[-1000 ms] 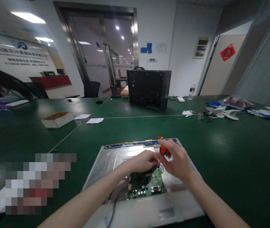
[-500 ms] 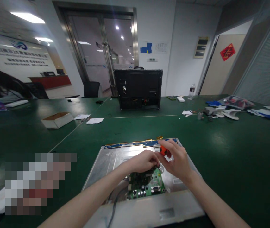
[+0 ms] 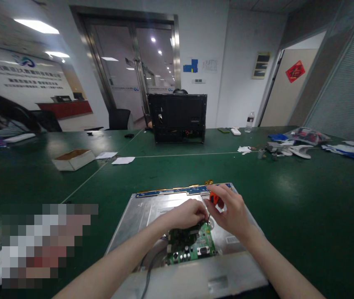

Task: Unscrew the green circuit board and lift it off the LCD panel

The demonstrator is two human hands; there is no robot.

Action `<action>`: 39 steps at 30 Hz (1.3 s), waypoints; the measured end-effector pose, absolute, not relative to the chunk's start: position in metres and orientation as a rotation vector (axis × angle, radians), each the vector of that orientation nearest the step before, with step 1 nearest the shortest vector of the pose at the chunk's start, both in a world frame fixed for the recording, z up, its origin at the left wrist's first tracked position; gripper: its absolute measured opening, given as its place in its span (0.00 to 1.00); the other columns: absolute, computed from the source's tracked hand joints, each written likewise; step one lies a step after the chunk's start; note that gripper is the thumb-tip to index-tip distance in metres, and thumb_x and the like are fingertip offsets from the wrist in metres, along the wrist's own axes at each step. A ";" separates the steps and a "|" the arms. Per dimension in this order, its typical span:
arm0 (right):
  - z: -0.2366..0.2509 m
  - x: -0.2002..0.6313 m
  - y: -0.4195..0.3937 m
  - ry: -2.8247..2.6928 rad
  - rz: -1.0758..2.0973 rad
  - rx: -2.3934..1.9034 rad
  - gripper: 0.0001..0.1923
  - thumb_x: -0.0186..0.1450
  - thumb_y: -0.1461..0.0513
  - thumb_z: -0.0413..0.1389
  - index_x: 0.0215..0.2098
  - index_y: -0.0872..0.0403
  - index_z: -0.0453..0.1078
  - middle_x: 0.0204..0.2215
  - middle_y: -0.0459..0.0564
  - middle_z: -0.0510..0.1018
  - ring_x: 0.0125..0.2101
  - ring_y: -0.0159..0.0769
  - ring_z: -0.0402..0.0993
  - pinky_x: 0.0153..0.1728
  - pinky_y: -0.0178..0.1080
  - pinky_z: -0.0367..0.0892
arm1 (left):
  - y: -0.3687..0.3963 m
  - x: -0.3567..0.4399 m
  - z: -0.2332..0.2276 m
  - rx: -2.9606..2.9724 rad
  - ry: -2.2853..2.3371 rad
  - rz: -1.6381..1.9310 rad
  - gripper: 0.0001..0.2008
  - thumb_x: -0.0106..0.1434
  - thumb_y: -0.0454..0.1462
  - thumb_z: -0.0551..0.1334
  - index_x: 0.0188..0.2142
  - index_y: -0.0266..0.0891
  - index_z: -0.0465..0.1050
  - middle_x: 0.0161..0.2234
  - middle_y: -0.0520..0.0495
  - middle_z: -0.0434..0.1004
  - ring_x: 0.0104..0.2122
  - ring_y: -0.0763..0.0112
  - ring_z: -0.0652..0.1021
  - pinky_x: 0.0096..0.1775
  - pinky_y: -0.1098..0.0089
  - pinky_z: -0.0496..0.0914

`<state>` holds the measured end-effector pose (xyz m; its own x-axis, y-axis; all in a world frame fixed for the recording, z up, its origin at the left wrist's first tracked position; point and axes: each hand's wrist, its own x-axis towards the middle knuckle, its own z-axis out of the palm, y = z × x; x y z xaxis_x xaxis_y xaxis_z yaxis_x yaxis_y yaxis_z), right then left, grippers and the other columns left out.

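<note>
On the silver panel [image 3: 152, 211] lying flat before you sits one green circuit board [image 3: 192, 245], and both your hands meet just above its far edge. Your right hand [image 3: 233, 214] pinches one orange-handled screwdriver [image 3: 214, 198], its dark shaft slanting down toward the board's far corner. Your left hand [image 3: 187, 214] is curled beside that tip, fingers pressed together; whether it grips anything you cannot tell. One blue strip board [image 3: 183, 191] runs along the panel's far edge. One grey cable [image 3: 147, 272] leaves the board toward you. Beyond the panel, open green table [image 3: 304, 199] spreads to its right and far side. Well beyond stand one black monitor case [image 3: 178, 118], one cardboard box [image 3: 73, 159] and two paper sheets [image 3: 123, 160]
</note>
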<state>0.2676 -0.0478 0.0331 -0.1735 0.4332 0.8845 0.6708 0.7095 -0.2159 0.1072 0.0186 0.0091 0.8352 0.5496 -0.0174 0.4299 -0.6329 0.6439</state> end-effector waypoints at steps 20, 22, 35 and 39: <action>0.034 0.270 -0.048 -1.832 -0.269 -0.862 0.16 0.66 0.63 0.54 0.52 0.51 0.63 0.31 0.46 0.73 0.23 0.29 0.67 0.23 0.32 0.63 | 0.017 0.107 0.012 2.349 0.699 0.240 0.12 0.55 0.26 0.56 0.31 0.33 0.78 0.30 0.48 0.80 0.30 0.68 0.75 0.33 0.74 0.66; 0.035 0.271 -0.050 -1.859 -0.230 -0.866 0.19 0.66 0.64 0.52 0.55 0.51 0.62 0.33 0.48 0.74 0.25 0.30 0.68 0.24 0.33 0.65 | 0.016 0.107 0.013 2.350 0.695 0.236 0.12 0.55 0.25 0.56 0.31 0.34 0.78 0.29 0.49 0.79 0.30 0.69 0.75 0.33 0.74 0.65; 0.033 0.270 -0.047 -1.814 -0.293 -0.859 0.15 0.66 0.63 0.54 0.51 0.51 0.62 0.30 0.46 0.73 0.22 0.29 0.66 0.23 0.33 0.63 | 0.017 0.106 0.012 2.340 0.672 0.234 0.12 0.58 0.28 0.56 0.32 0.35 0.79 0.31 0.48 0.80 0.31 0.68 0.76 0.35 0.74 0.67; 0.033 0.271 -0.048 -1.853 -0.226 -0.868 0.19 0.66 0.63 0.52 0.56 0.52 0.60 0.31 0.47 0.74 0.22 0.29 0.67 0.23 0.33 0.64 | 0.017 0.106 0.013 2.357 0.692 0.232 0.12 0.56 0.27 0.56 0.31 0.35 0.79 0.29 0.49 0.79 0.29 0.69 0.75 0.33 0.74 0.66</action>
